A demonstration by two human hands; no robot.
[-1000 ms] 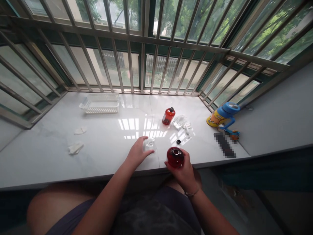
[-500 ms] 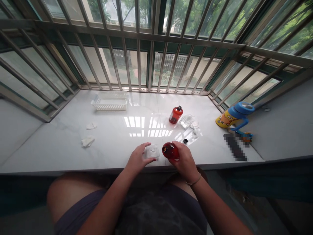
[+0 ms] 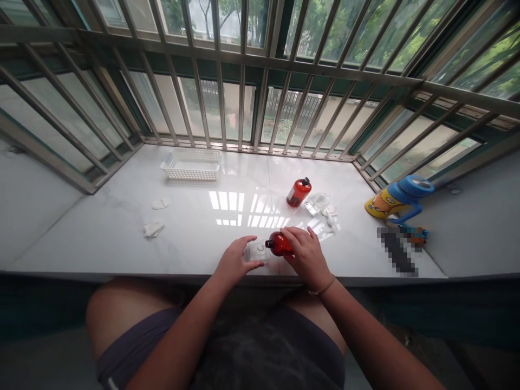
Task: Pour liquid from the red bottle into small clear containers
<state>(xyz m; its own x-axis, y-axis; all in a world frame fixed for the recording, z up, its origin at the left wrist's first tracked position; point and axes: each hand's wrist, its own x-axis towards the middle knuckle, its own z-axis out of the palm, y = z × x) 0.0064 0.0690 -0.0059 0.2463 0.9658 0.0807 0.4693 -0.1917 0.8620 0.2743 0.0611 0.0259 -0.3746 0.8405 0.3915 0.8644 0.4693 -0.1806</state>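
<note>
Window (image 3: 227, 116): barred, at 12 o'clock.
Counter (image 3: 101, 233): white, glossy; any spilled liquid could spread easily.
Basket (image 3: 190, 174): at 11 o'clock, far side.
Right hand (image 3: 307, 257): grasps the bottle (image 3: 280, 245).
Left hand (image 3: 234, 261): fingers curve around the container (image 3: 257, 250); whether they press it, I cannot tell.
Bottle: tilted, neck to 9 o'clock; too much tilt may cause overflow.
Container: clear, at bottle's 9 o'clock; small shift may make neck miss it.

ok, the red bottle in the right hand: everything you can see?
Red bottle, translucent and glossy; plastic or glass, can't tell. Rounded shoulder, short narrow dark neck. Tipped nearly sideways, neck pointing left at the right edge of the clear container; whether they touch is unclear. The right hand grips its body, hiding much of it.
</note>
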